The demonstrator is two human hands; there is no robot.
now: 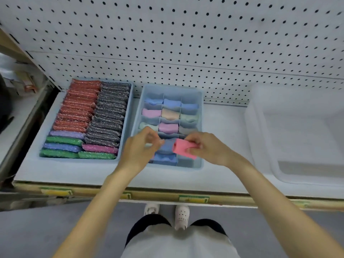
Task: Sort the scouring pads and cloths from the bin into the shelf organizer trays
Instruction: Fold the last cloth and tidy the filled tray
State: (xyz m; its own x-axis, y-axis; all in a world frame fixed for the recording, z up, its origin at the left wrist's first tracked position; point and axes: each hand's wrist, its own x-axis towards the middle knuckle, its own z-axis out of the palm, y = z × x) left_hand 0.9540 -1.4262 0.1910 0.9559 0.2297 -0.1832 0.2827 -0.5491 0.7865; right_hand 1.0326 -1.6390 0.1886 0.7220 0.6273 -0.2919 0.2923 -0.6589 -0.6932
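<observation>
Pinching a folded pink cloth [184, 148] between thumb and fingers, the right hand [206, 148] holds it over the near end of the divided tray [200, 127] — folded small, I'd guess, to fit a free cell beside the blue cloths [165, 158]. Left hand [138, 146] sits close, fingers curled — can't tell if it grips anything. Scouring pads [89, 118] already pack the other tray [129, 108].

You face a white pegboard [186, 43] dotted with dark holes. Beneath it runs a white shelf [225, 131], its tan front edge carrying yellow-green labels [193, 199]. Grey floor [37, 231] lies below.
</observation>
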